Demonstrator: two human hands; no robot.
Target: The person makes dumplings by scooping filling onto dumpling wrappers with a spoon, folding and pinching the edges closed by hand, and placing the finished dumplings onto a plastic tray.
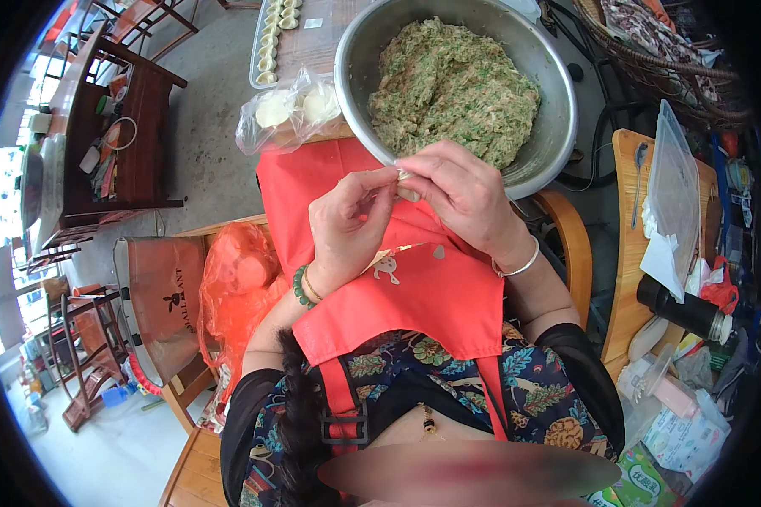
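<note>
Both my hands meet over the red apron, just below the rim of a large metal bowl. My left hand and my right hand pinch one small pale dumpling between their fingertips, which partly cover it. Green-flecked minced filling fills much of the bowl. Left of the bowl, round dough wrappers lie in a clear plastic bag. Beyond them, folded dumplings stand in rows along the left side of a clear tray.
A red plastic bag lies at my left, beside a printed bag. At my right, a wooden surface holds a metal spoon, a clear plastic lid and a black bottle. A wicker basket stands at the upper right.
</note>
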